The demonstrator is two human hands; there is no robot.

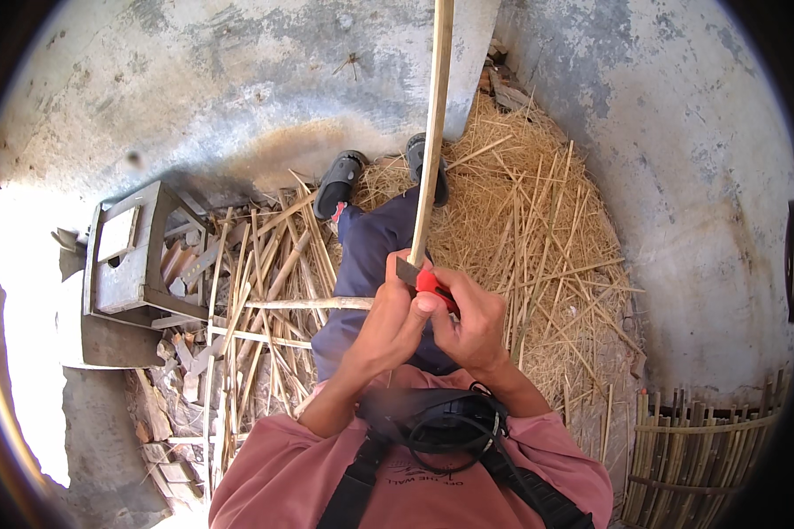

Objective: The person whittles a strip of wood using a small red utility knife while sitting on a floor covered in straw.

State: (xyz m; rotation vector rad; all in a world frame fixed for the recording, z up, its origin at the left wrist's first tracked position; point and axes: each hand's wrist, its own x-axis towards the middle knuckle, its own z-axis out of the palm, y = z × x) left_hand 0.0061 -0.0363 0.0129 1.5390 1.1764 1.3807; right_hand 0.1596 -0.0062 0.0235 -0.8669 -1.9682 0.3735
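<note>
In my right hand (469, 322) is a red-handled knife (427, 282), its short, dark, wide blade pointing left. My left hand (386, 317) is closed around the near end of a long, pale bamboo strip (434, 132), which rises away from me past the upper edge of the view. The blade crosses the strip close to its near end, and my two thumbs almost meet there. A thinner stick (304, 304) lies sideways, its right end at my left hand; whether that hand touches it is hidden.
Bamboo sticks (269, 264) lie scattered left of my legs, near an overturned wooden stool (137, 264). Shavings (512, 194) cover the floor ahead and right. A slatted bamboo piece (701, 450) stands at lower right. Concrete walls (679, 176) close in ahead and on the right.
</note>
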